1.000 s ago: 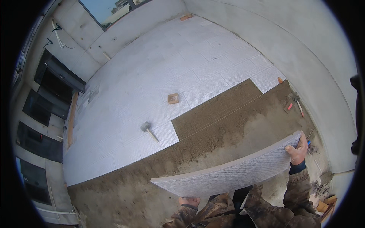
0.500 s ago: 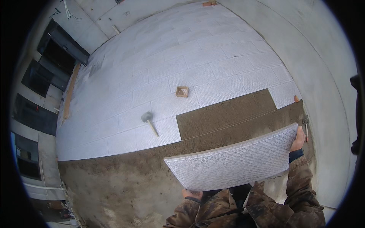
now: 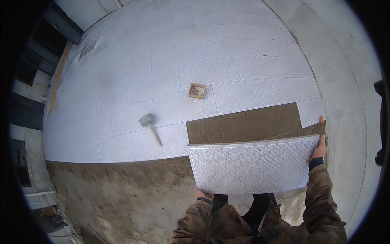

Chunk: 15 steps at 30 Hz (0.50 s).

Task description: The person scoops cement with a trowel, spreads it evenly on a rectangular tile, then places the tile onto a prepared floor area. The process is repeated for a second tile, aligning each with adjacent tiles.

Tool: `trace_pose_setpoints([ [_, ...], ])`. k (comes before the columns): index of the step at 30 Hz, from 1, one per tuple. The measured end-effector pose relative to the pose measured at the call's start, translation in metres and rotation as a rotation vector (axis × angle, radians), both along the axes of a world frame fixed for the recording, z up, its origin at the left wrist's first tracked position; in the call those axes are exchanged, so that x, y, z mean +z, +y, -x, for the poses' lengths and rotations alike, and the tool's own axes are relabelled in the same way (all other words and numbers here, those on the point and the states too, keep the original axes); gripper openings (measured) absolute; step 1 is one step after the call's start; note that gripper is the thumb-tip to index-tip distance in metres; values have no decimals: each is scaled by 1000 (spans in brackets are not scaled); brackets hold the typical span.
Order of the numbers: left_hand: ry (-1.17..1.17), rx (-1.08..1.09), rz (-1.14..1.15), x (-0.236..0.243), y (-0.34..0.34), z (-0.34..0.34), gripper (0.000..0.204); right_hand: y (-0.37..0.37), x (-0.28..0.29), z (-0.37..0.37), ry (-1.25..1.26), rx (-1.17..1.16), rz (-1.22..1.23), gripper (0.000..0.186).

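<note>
- Pale wall (image 3: 345, 81) on the right, white paving (image 3: 122, 101) over most of the floor, brown ground (image 3: 113, 195) nearer the person
- Right hand (image 3: 320, 148) clasped on the right end of a white textured slab (image 3: 252, 168)
- Left hand (image 3: 203, 195) gripping its lower left corner, most fingers hidden
- Slab tilted, textured face toward the camera, between person and bare gap (image 3: 243, 125) in the paving
- Just changed: slab's long upper edge, slanted a second ago, now runs nearly level; judged better squared to the gap; whether it touches ground, cannot tell
- Mallet (image 3: 146, 120) on paving left of the gap; open box (image 3: 197, 91) beyond it
- Orange block (image 3: 321, 119) near the wall
</note>
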<state>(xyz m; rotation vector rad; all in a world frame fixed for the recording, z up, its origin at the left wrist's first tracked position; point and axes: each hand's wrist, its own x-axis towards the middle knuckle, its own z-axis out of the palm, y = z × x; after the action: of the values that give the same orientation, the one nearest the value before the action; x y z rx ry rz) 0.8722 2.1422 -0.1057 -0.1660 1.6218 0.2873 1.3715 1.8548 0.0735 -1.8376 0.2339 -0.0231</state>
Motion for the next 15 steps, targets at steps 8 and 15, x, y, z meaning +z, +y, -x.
trace_pose_setpoints([
  [8,35,76,-73,-135,38,-47,64,75,-152,-76,52,-11,202,68],
  [15,17,70,-125,-233,78,-89,62,125,-300,-132,124,-1,286,74],
])
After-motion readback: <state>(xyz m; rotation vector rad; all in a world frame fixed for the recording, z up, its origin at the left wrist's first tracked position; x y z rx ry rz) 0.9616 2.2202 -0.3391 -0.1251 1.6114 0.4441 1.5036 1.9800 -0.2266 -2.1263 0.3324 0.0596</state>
